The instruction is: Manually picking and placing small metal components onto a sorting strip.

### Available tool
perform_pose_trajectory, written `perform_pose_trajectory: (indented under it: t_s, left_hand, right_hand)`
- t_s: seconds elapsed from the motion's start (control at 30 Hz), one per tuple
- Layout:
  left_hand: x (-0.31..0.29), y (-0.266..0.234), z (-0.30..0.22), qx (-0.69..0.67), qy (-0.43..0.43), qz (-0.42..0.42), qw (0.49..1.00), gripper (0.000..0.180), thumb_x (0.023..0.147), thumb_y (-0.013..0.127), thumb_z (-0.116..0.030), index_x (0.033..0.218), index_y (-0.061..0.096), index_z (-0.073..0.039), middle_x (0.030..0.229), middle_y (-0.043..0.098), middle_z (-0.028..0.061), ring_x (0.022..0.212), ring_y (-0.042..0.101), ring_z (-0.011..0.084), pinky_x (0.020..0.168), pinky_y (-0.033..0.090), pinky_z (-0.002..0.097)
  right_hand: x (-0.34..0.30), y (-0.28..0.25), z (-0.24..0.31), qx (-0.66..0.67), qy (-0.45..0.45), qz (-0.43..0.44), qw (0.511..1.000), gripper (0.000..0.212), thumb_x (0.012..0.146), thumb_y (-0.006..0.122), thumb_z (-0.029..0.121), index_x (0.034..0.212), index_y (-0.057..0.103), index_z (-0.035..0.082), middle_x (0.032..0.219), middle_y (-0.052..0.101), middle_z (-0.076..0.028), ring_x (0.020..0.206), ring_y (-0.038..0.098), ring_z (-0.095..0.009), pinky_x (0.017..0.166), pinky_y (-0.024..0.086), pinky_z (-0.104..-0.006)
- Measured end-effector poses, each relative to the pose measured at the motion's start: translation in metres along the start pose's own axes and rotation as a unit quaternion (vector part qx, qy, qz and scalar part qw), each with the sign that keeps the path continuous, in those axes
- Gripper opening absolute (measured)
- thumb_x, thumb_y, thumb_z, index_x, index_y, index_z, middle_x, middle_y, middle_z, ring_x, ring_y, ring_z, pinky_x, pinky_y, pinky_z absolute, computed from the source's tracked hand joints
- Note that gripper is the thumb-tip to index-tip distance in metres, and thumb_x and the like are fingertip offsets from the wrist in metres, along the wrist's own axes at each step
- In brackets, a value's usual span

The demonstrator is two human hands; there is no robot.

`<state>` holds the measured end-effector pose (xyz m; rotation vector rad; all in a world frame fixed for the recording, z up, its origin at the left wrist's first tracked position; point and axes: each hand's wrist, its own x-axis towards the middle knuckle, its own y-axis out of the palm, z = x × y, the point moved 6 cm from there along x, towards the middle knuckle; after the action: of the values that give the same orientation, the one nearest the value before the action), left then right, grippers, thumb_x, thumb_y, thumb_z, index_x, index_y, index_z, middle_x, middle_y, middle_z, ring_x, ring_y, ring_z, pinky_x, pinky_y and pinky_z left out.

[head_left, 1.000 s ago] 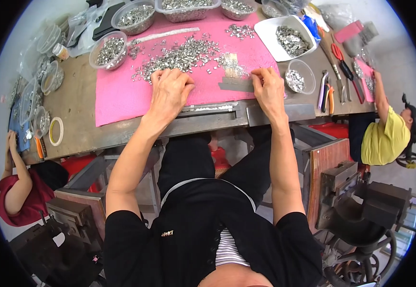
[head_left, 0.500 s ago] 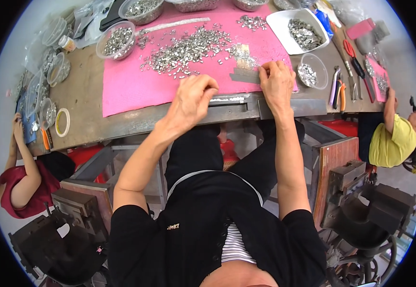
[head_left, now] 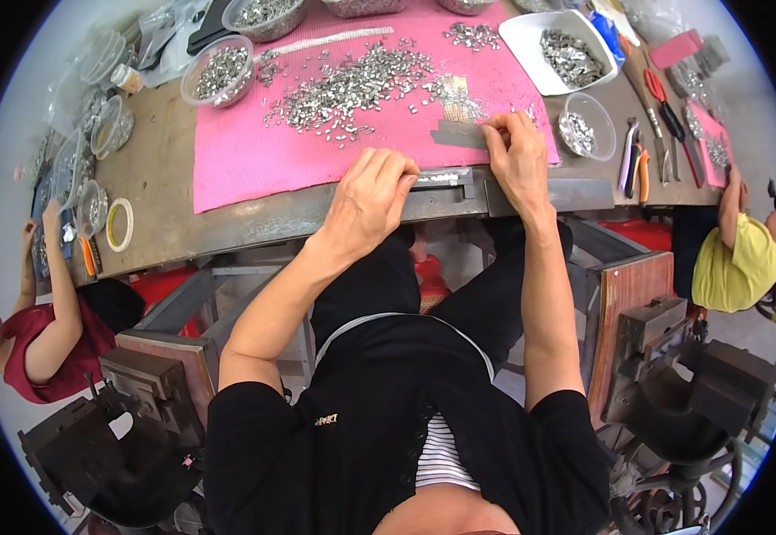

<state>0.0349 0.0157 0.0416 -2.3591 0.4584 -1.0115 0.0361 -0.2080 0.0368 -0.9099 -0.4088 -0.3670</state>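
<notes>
My left hand is at the table's front edge, its fingers curled into a pinch at the left end of a grooved metal bar. Silvery bits lie along that bar's groove. What those fingertips hold, if anything, is hidden. Farther right, my right hand pinches thumb and forefinger beside a flat dark grey metal strip; anything between them is too small to make out. Behind both hands, a heap of small shiny metal pieces is spread over a pink mat.
A white tray and a round clear tub of metal pieces stand right of the mat. Beyond lie pliers and red-handled cutters. Another tub sits at left, past a tape roll. Co-workers sit on both sides.
My left hand has moved slightly right and nearer to me, onto the bar's left end. My right hand stays by the grey strip. The left co-worker's hands have shifted.
</notes>
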Motion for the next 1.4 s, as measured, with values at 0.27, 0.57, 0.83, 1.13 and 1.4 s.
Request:
perform_pose_trajectory:
  t_s: [0.27, 0.57, 0.83, 1.13, 1.4]
  left_hand:
    - [-0.008, -0.004, -0.006, 0.077, 0.039, -0.018, 0.996, 0.017, 0.081, 0.079, -0.005, 0.096, 0.069, -0.003, 0.096, 0.071, 0.0102, 0.090, 0.067, 0.0290, 0.083, 0.052, 0.0399]
    - [-0.007, 0.006, -0.008, 0.099, -0.014, -0.047, 0.994, 0.017, 0.084, 0.079, -0.021, 0.094, 0.072, -0.010, 0.093, 0.070, 0.0026, 0.091, 0.064, 0.0245, 0.109, 0.036, 0.0533]
    - [-0.001, 0.017, -0.014, 0.100, -0.033, -0.048, 0.993, 0.012, 0.086, 0.076, -0.017, 0.095, 0.071, -0.012, 0.090, 0.067, 0.0018, 0.093, 0.062, 0.0234, 0.111, 0.032, 0.0566]
    - [-0.008, 0.016, -0.012, 0.102, -0.046, -0.043, 0.993, 0.015, 0.086, 0.077, -0.014, 0.100, 0.072, -0.011, 0.095, 0.069, 0.0023, 0.094, 0.064, 0.0234, 0.112, 0.032, 0.0545]
    - [-0.007, 0.009, -0.012, 0.085, -0.055, -0.052, 0.993, 0.015, 0.086, 0.077, -0.011, 0.101, 0.073, -0.011, 0.098, 0.072, 0.0037, 0.095, 0.066, 0.0237, 0.113, 0.031, 0.0525]
  right_hand:
    - [-0.038, 0.004, 0.052, 0.188, -0.020, 0.094, 0.977, 0.008, 0.091, 0.067, -0.001, 0.096, 0.060, -0.002, 0.093, 0.062, -0.014, 0.082, 0.064, -0.030, 0.074, 0.050, -0.0374]
    - [-0.037, 0.006, 0.056, 0.157, -0.042, 0.097, 0.982, 0.011, 0.089, 0.066, -0.005, 0.095, 0.057, -0.002, 0.094, 0.060, -0.015, 0.085, 0.063, -0.032, 0.076, 0.050, -0.0390]
    - [-0.038, 0.006, 0.057, 0.111, -0.068, 0.085, 0.988, 0.013, 0.087, 0.067, -0.005, 0.094, 0.058, -0.001, 0.092, 0.059, -0.015, 0.086, 0.061, -0.034, 0.077, 0.048, -0.0408]
    - [-0.022, -0.009, 0.046, 0.088, -0.083, 0.103, 0.987, 0.009, 0.087, 0.070, 0.002, 0.096, 0.069, 0.003, 0.088, 0.067, -0.011, 0.088, 0.066, -0.030, 0.084, 0.046, -0.0407]
    - [0.023, -0.007, -0.022, -0.089, -0.067, 0.026, 0.993, 0.013, 0.089, 0.071, 0.011, 0.101, 0.075, 0.010, 0.086, 0.063, -0.009, 0.086, 0.063, -0.030, 0.081, 0.045, -0.0436]
